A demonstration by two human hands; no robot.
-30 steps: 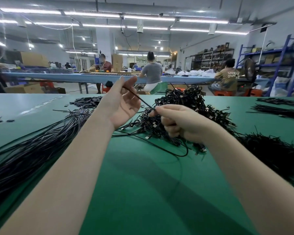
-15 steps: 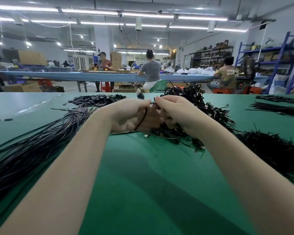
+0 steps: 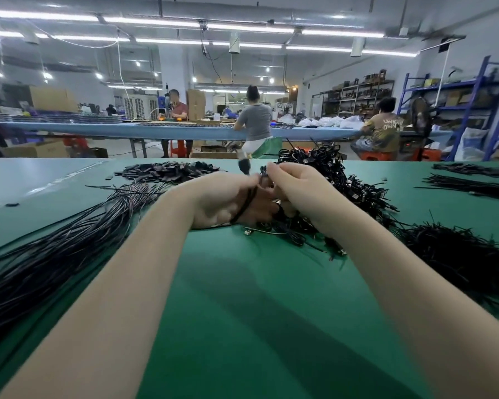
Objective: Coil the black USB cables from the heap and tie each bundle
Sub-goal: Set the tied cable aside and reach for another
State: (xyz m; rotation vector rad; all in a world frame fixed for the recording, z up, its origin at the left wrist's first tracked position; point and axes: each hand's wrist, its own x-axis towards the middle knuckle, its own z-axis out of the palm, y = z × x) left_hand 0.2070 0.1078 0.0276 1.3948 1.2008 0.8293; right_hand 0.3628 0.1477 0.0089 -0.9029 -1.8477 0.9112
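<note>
Both hands gripped one coiled black cable.
Left hand (image 3: 228,200) held the coil (image 3: 244,204); right hand (image 3: 297,191) pinched it. Bare green tabletop (image 3: 242,298) lay nearer than the hands; the heap (image 3: 337,180) just beyond.

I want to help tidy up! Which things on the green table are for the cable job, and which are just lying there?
For the job:
- left hand holding the black coiled cable
- right hand pinching the coil's top
- straight black cables fanned out at left
- tangled heap of black USB cables
- bristly pile of thin black ties

Lying about:
- small flat black pieces
- black strands far right
</note>
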